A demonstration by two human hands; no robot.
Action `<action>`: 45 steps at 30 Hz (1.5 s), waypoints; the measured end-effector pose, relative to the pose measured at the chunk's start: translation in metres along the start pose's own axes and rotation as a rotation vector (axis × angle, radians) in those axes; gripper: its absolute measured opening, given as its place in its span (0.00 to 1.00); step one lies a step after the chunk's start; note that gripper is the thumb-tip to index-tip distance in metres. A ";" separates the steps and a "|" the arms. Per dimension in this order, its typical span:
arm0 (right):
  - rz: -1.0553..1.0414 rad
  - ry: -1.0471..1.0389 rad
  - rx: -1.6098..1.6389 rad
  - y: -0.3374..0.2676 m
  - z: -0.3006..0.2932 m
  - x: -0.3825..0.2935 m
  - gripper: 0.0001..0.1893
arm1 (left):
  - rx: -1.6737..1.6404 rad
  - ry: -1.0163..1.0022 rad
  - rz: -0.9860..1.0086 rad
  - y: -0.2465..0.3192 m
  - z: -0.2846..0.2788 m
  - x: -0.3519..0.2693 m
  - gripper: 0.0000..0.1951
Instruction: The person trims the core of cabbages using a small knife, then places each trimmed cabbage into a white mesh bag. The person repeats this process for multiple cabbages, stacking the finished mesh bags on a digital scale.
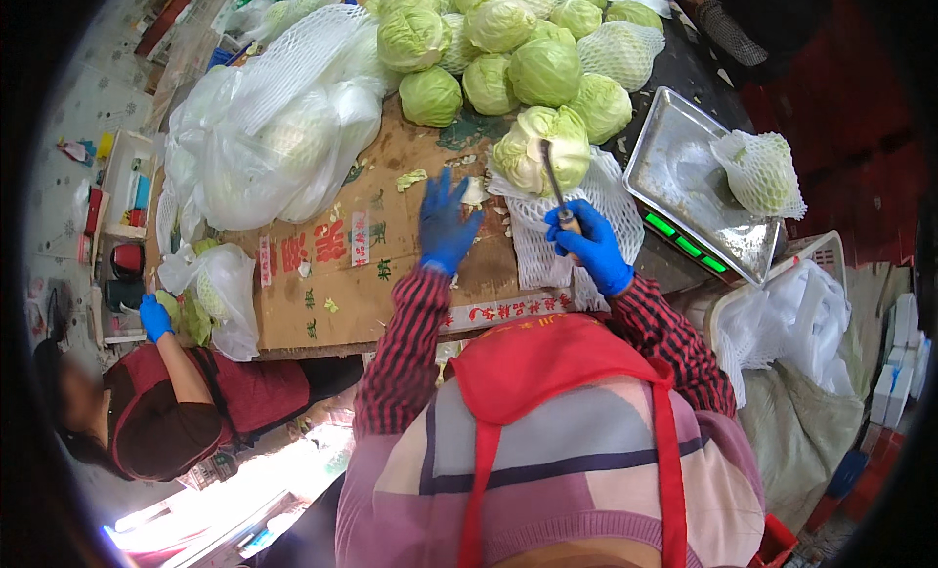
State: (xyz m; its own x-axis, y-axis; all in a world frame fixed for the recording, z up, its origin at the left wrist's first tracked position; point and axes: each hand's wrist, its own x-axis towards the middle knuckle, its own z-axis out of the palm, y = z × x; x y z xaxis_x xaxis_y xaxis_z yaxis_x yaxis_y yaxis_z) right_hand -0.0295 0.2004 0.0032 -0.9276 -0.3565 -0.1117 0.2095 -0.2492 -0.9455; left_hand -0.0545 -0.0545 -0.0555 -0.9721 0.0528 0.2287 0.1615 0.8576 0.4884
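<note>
My right hand (590,244), in a blue glove, is closed on the wooden handle of a thin metal tool with a curved dark tip (552,171). That tip is at the pale stem end of a cabbage (529,137). Under and beside this cabbage lie white foam net sleeves (546,238). To the left, my left hand (445,220), also blue-gloved, is spread over the cardboard table cover (396,275) with nothing in it. Bits of torn leaf are scattered near its fingers. Several more green cabbages (544,71) are heaped just behind the one at the tool.
Bagged, netted cabbages (271,143) fill the table's back left. At right, a metal-tray scale (685,172) carries a netted cabbage (762,174); a basket of white bags (791,322) stands below it. A co-worker's gloved hand (155,317) is at the left edge, another person's sleeve (733,37) at upper right.
</note>
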 end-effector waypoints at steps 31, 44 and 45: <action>-0.517 0.347 -0.638 0.011 -0.058 0.010 0.18 | -0.054 -0.142 0.543 0.107 -0.019 -0.013 0.38; -0.408 -0.109 -0.292 -0.006 0.023 0.078 0.24 | -0.447 -0.140 -0.017 0.005 0.016 -0.036 0.20; -0.268 -0.242 -0.282 -0.005 0.047 0.068 0.23 | -0.476 -0.151 -0.079 -0.012 0.002 -0.041 0.19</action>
State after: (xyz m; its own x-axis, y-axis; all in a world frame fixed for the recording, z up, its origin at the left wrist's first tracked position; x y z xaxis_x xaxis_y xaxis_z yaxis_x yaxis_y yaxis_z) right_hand -0.0796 0.1354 0.0147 -0.8318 -0.5210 0.1913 -0.1518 -0.1180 -0.9813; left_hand -0.0167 -0.0655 -0.0724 -0.9925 0.1011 0.0683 0.1122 0.5358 0.8369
